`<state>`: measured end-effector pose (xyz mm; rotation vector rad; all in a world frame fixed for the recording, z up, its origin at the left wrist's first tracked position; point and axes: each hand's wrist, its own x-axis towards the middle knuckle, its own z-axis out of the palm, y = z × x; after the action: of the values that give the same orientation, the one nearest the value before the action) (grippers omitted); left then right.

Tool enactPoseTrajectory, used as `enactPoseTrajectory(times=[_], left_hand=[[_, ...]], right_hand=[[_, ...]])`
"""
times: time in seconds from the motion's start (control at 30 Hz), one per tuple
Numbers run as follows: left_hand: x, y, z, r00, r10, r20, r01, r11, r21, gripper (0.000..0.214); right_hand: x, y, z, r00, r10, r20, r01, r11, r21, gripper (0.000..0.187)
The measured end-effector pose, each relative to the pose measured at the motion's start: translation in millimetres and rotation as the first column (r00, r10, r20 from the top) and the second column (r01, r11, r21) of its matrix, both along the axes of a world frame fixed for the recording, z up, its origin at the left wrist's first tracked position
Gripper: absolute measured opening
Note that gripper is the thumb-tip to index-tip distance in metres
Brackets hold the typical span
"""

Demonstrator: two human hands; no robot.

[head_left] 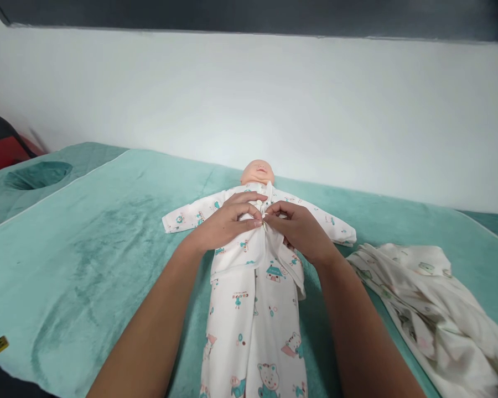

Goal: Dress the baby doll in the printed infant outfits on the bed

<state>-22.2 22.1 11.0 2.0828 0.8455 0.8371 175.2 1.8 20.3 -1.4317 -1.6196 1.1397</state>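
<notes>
A baby doll (258,172) lies on its back, dressed in a white baby shirt (236,246) with small teal and pink prints and matching trousers (232,320). Its long sleeves spread out to both sides. At the middle of the shirt's front opening, my left hand (234,218) pinches one edge between thumb and index finger, its other fingers resting on the cloth. My right hand (296,226) pinches the opposite edge, almost touching the left fingertips. Whatever small fastening may be between the fingertips is hidden. Below my hands the shirt front hangs apart.
A teal plush cover (99,249) spreads under the doll. To the right lies a crumpled white printed cloth (427,309). Behind stands a white wall (274,94). At the left are a round hollow (39,174) in the padding and a red and black object (2,146).
</notes>
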Motion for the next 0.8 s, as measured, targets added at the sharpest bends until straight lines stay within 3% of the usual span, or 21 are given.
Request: enactPoseTrajectory(times=[0.8], left_hand=[[0.1,0.5,-0.7,1.000,0.011,0.010,-0.011,1.000,0.004,0.016]], right_hand=[[2.0,1.9,-0.6,0.997,0.010,-0.072,-0.012,1.000,-0.027,0.023]])
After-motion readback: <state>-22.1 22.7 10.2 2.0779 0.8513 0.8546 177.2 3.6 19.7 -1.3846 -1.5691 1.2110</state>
